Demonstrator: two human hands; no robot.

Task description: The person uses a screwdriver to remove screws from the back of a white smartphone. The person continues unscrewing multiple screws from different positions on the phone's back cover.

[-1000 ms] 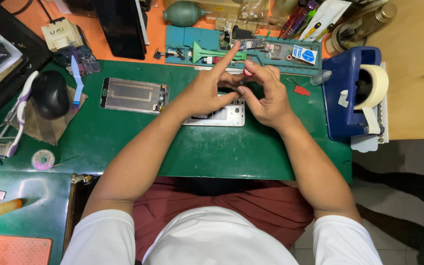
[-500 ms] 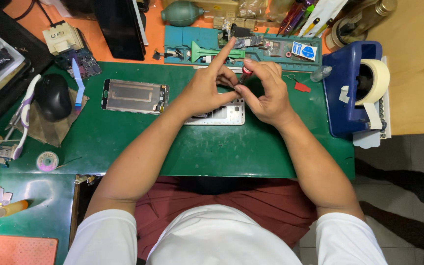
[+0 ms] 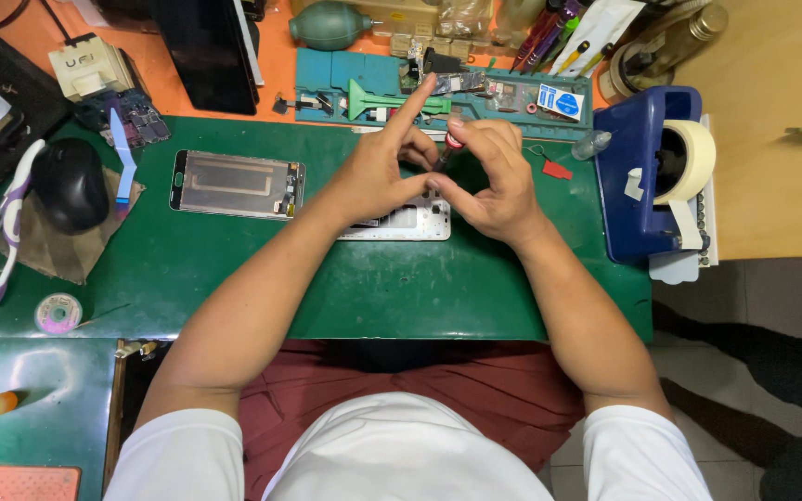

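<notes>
Your forearms crossed the near edge of the worktop (image 3: 475, 306), bare green mat beneath them. Your left hand (image 3: 378, 176) and right hand (image 3: 494, 176) met over the phone frame (image 3: 406, 223), which lay flat mid-mat. The right fingers were clamped on a thin red-tipped screwdriver (image 3: 447, 150); the left steadied it, index finger pointing away. You seemed to be working a screw; next, a straight, steady lift. A second frame (image 3: 234, 184) lay near on the left, the tape dispenser (image 3: 647, 176) on the right, the parts tray (image 3: 364, 88) just beyond.
</notes>
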